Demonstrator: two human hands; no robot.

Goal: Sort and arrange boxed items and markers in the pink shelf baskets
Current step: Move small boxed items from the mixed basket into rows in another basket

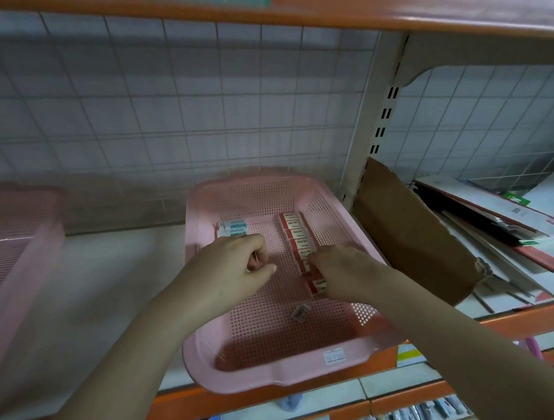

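A pink perforated basket (296, 376) sits on the shelf in front of me. Inside it, a row of several red-and-white boxes (295, 230) runs along the right side, and white-and-teal boxes (234, 227) lie at the back left. My right hand (340, 271) reaches into the basket and grips a red-and-white box (316, 284) at the near end of the row. My left hand (234, 268) hovers over the basket floor with fingers curled around something small and thin that I cannot identify. A small barcode label (300, 312) lies loose on the basket floor.
A second pink basket (14, 244) stands at the left, blurred. A brown cardboard sheet (412, 233) leans at the right, with stacked flat packages (499, 221) behind it. The orange shelf edge (195, 401) runs below, with goods on the lower shelf. A wire grid backs the shelf.
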